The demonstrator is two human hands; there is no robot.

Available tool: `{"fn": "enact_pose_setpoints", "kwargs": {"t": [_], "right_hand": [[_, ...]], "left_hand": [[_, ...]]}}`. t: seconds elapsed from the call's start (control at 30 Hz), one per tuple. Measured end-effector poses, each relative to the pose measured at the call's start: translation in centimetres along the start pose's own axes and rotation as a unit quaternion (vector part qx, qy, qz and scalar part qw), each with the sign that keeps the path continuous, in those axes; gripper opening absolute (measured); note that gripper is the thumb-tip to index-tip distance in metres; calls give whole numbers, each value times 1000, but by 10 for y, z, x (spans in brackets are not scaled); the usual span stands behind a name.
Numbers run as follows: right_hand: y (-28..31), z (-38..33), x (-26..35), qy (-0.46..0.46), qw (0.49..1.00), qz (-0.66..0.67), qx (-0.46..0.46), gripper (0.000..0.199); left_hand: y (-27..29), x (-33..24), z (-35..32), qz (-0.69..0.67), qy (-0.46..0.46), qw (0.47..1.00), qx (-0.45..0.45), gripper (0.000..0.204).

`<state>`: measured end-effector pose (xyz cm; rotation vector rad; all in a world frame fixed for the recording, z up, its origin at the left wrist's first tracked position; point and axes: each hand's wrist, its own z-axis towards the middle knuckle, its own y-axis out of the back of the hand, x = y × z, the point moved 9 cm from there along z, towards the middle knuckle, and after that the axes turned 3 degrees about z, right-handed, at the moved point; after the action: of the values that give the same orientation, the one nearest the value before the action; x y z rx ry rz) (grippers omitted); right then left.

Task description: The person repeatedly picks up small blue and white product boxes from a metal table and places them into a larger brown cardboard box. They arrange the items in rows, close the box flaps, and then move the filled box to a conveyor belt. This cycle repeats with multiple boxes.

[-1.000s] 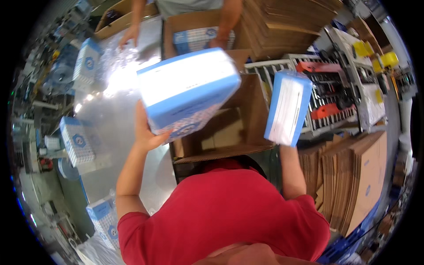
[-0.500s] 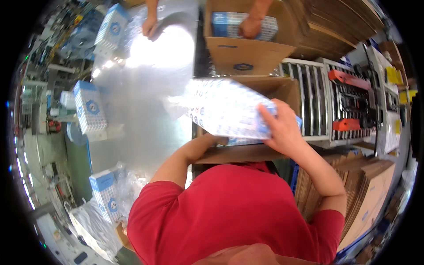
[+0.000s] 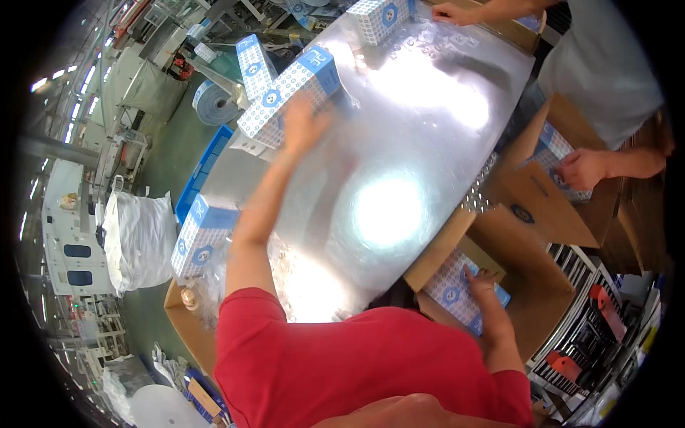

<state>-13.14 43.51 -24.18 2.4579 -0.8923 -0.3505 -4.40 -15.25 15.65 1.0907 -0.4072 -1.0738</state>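
Note:
My left hand (image 3: pixel 305 125) is over the metal table, at the side of a long blue-and-white patterned box (image 3: pixel 292 89). Its fingers are smeared by motion, so I cannot tell whether they grip the box. My right hand (image 3: pixel 484 284) is inside an open brown carton (image 3: pixel 531 285), lying with fingers apart on top of another blue-and-white box (image 3: pixel 453 291). That box rests in the carton beside the table's near right edge.
More patterned boxes stand along the table (image 3: pixel 428 150): one (image 3: pixel 253 64) at the far left, one (image 3: pixel 203 239) near left by clear plastic wrap, one (image 3: pixel 382 18) at the far end. A co-worker's hand (image 3: pixel 581 170) reaches into a neighbouring carton (image 3: pixel 546 200). Rollers (image 3: pixel 571 267) lie right.
The view has swung left. The box my right hand lifted above the carton now lies inside it, under that hand. My left hand has moved from the carton to a box across the table.

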Motion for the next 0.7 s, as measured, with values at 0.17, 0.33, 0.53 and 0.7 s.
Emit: {"fn": "enact_pose_setpoints", "kwargs": {"t": [0.17,0.33,0.53,0.7], "right_hand": [[75,-46,41,39,996,71,-22,70],[180,-146,66,185,909,237,-289,48],[330,-199,160,317,807,174,-467,47],[456,-175,272,410,744,0,-527,64]], "left_hand": [[19,216,62,230,310,923,12,71],[-12,269,57,227,416,878,65,88],[-29,254,20,89,273,945,155,80],[10,107,-75,13,74,973,220,81]]}}
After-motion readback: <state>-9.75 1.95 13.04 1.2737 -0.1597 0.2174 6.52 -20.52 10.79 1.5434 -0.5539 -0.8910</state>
